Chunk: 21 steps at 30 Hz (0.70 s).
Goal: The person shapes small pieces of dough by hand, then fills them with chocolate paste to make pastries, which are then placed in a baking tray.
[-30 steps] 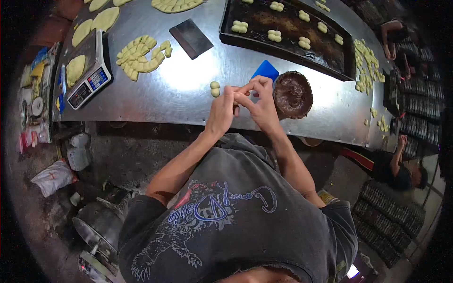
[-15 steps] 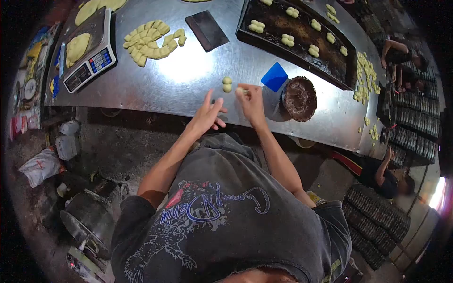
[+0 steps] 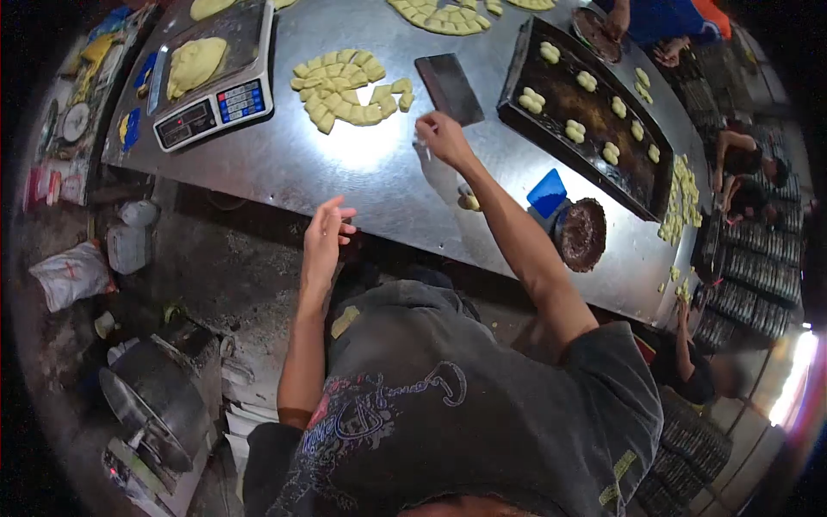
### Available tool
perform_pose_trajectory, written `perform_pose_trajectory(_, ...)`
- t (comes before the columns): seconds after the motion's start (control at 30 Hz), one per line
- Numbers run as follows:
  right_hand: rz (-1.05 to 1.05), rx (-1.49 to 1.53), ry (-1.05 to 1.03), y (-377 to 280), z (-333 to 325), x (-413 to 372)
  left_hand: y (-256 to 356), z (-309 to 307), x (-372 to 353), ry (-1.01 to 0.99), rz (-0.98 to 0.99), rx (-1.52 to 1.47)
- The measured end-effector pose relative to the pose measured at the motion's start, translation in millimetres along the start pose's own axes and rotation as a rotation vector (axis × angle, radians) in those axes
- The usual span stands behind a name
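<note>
My left hand (image 3: 323, 233) hovers at the table's front edge with fingers loosely spread and nothing in it. My right hand (image 3: 441, 136) is closed over the metal table (image 3: 284, 177), just left of a dark flat slab (image 3: 450, 89) and below the cut dough pieces (image 3: 345, 86). Whatever its fingertips hold is too hidden to tell. Small dough balls (image 3: 468, 200) lie beside my right forearm, partly covered by it. Right of that forearm are a blue scraper (image 3: 547, 193) and a bowl of dark brown filling (image 3: 581, 234).
A digital scale (image 3: 214, 112) bearing a dough slab stands at the left. A black tray (image 3: 564, 153) with clustered dough balls lies at the right. Behind it, a co-worker's hand (image 3: 617, 21) is over another bowl (image 3: 594, 36). More dough pieces (image 3: 680, 200) lie farther right.
My right hand has moved away from the dough balls, up towards the dark slab. My left hand has drawn back leftward. The camera view has shifted, and a co-worker's hands now show at the top.
</note>
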State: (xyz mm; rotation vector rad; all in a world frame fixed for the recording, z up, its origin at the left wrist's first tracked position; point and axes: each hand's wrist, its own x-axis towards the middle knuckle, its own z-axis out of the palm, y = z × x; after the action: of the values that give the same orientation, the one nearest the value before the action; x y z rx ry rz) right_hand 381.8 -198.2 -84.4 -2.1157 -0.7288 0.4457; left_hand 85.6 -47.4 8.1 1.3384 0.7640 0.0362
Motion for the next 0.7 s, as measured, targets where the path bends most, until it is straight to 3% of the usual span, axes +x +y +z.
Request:
perform_pose_trajectory(0.03, -0.054, -0.082, 0.122, 11, 19, 25, -7, -13, -2, 0.033, 0.008, -0.001)
perform_pose_trajectory(0.07, 0.089, -0.158, 0.167, 4, 30, 47, -12, -23, -5, 0.067, 0.018, 0.001)
perform_pose_trajectory(0.13, -0.034, -0.400, 0.383, 8, 53, 68, -15, -36, -15, 0.141, -0.003, -0.020)
perform_pose_trajectory(0.23, -0.017, -0.314, 0.433, 12, 66, 79, -22, -47, -25, 0.190, -0.006, -0.024)
perform_pose_trajectory(0.33, 0.025, -0.127, 0.403, 15, 56, 57, -23, -45, -27, 0.180, -0.007, -0.023)
perform_pose_trajectory(0.4, 0.015, -0.104, -0.033, 33, 36, 15, -21, -36, -24, 0.155, -0.002, 0.001)
perform_pose_trajectory(0.53, 0.234, 0.072, -0.442, 45, 24, -107, -9, -5, -5, 0.037, 0.034, 0.055)
perform_pose_trajectory(0.6, 0.295, 0.184, -0.420, -15, 4, -151, -2, 20, 7, -0.041, 0.050, 0.091)
perform_pose_trajectory(0.7, 0.146, 0.370, -0.173, -67, -1, -181, 15, 76, 19, -0.066, 0.090, -0.008)
